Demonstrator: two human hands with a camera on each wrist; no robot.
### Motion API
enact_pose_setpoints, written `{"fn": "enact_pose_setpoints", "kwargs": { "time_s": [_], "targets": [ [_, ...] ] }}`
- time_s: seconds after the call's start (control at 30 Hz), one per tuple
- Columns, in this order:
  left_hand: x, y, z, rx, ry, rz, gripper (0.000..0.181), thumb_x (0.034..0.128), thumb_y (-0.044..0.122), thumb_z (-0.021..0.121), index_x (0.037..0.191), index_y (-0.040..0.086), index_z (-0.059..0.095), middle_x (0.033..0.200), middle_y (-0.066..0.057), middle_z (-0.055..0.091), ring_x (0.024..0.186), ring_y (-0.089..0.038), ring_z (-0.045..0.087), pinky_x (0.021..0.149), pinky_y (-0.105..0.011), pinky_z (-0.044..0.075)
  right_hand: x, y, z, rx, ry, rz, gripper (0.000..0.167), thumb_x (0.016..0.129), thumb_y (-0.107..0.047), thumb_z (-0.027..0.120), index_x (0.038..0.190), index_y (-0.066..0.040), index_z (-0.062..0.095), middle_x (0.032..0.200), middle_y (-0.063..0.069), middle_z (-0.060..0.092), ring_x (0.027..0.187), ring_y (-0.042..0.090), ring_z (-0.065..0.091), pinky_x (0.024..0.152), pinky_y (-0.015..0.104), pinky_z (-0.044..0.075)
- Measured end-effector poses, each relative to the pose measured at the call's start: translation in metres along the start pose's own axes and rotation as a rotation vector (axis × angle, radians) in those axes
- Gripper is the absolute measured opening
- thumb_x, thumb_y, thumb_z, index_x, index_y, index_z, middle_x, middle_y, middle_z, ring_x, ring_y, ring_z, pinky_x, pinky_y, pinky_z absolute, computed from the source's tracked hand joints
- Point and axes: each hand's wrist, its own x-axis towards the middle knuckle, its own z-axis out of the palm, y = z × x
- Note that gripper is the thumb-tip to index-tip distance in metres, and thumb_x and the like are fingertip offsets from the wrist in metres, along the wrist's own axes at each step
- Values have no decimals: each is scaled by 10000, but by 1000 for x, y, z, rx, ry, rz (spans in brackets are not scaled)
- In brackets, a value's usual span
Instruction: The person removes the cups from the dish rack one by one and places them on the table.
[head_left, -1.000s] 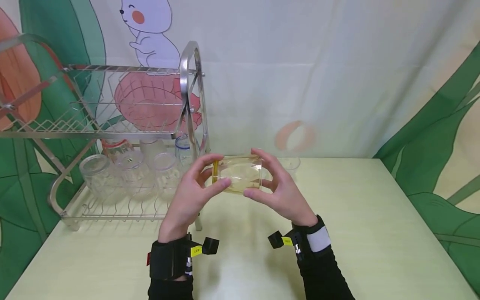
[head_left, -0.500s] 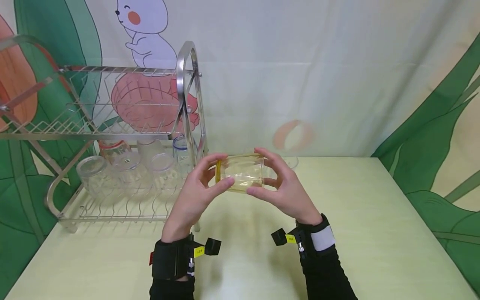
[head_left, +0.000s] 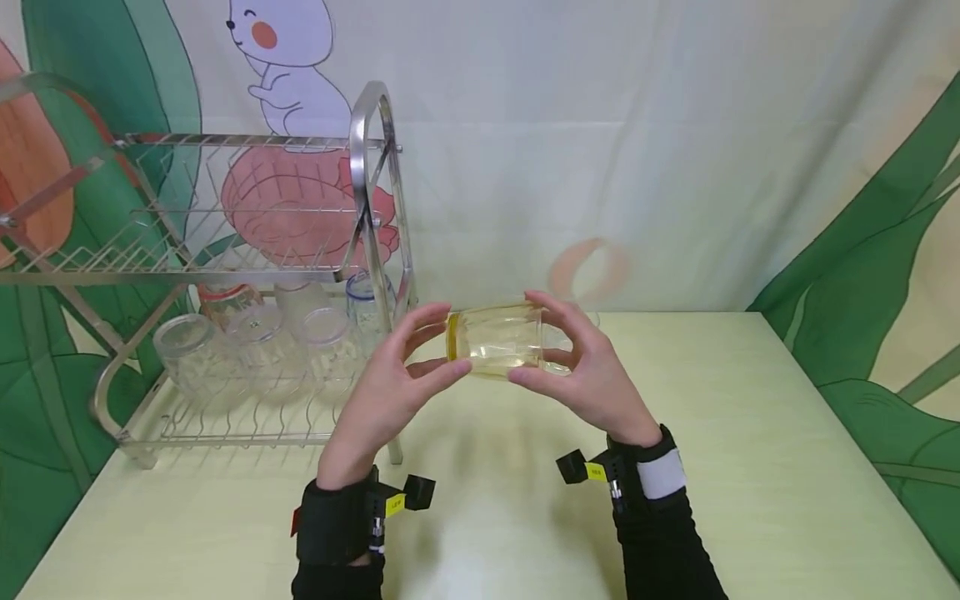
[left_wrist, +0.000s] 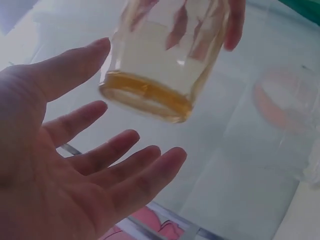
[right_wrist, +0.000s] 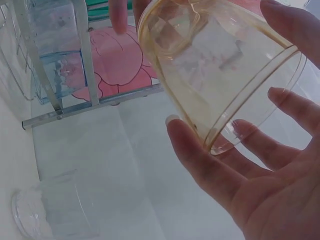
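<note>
We see the pale amber cup (head_left: pixel 498 340) lying sideways in the air above the table (head_left: pixel 750 467), right of the wire rack (head_left: pixel 225 277); the right hand (head_left: pixel 592 379) grips its mouth end between thumb and fingers, while the left hand (head_left: pixel 386 383) spreads loosely about the base, thumb touching or just beside it. We judge it light, stiff, slick and perhaps breakable, so we would favour the thicker base over the thin rim.
</note>
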Motion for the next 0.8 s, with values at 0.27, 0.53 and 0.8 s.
{"fn": "enact_pose_setpoints", "kwargs": {
  "time_s": [0.27,0.53,0.8],
  "targets": [
    [-15,14,-15,126,64,18,581,959,187,760,1491,183,526,1538,-55,521,1346,-314,602,1043,-462,569,-1,2,-14,-43,48,9,813,850,-54,829,1548,-247,461,1537,8,487,1388,221,506,1028,481,569],
    [-25,11,-40,77,196,34,480,1010,254,697,1454,151,545,1365,-50,621,1285,-132,582,1167,-438,450,-2,6,-26,-88,86,25,827,846,-58,839,1553,-250,455,1532,-20,487,1377,201,508,1002,349,587],
    [-27,-4,-70,67,418,2,383,1064,301,595,1409,135,578,1139,45,641,1030,-88,650,853,-175,567,-6,8,-37,-172,139,75,809,860,-117,848,1554,-258,459,1489,-3,497,1351,197,490,996,386,595]
  ]
}}
